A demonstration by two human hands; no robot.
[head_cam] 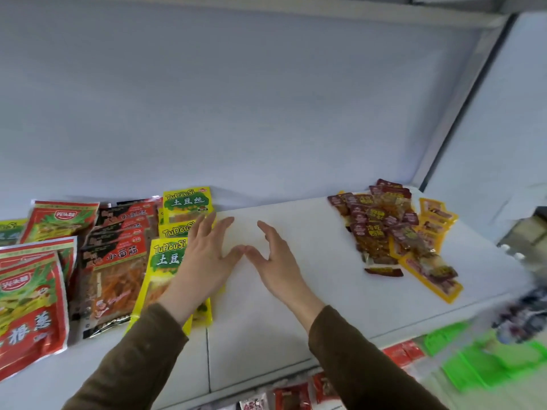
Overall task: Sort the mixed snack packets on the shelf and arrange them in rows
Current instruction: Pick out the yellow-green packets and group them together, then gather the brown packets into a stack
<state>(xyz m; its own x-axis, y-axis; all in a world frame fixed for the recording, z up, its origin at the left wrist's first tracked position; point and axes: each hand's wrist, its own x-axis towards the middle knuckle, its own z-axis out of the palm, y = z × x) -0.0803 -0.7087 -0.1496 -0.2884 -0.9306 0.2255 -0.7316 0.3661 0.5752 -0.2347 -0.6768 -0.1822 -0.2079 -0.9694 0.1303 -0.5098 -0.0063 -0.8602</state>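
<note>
On the white shelf [296, 306] three rows of large packets lie at the left: red ones [32, 294], black-and-red ones [115, 270], and yellow ones [171, 261] nearest the middle. My left hand [204, 258] is spread flat with straight fingers, partly over the right edge of the yellow row. My right hand [275, 261] is open beside it above the bare shelf, thumb tips nearly touching. A mixed heap of small dark red packets [376, 223] and small yellow packets [435, 229] sits at the right.
A pale back wall [236, 99] rises behind the shelf, and a side panel [488, 128] closes it at the right. A lower shelf at the bottom right holds red packets [296, 398] and green packets [479, 362], blurred.
</note>
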